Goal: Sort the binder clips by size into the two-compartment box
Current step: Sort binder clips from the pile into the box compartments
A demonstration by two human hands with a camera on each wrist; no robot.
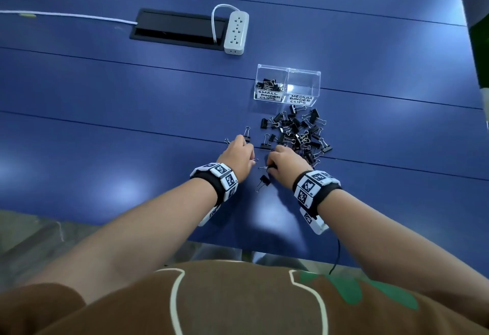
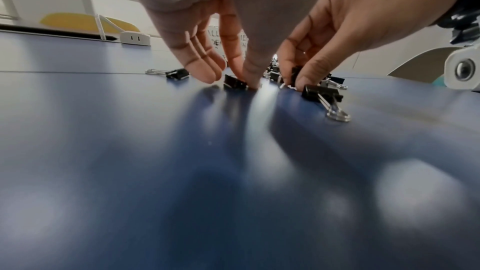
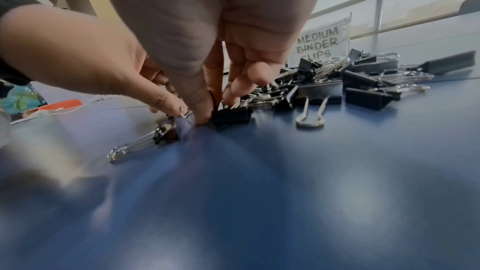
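Clear plastic box (image 1: 287,83) with two halves, labelled "SMALL BINDER CLIPS" and "MEDIUM BINDER CLIPS"; small side holds clips, medium side looks bare. Blue surface (image 1: 132,112) carries a black cable hatch (image 1: 177,29) and a white power strip (image 1: 236,32); windows behind. Loose clip pile (image 1: 296,131) sits just in front of the box, strays nearer the front edge. Left hand (image 1: 238,156) grip pinches a small clip (image 2: 235,83) on the surface; right hand (image 1: 287,161) grip clamped on another clip (image 3: 230,117).
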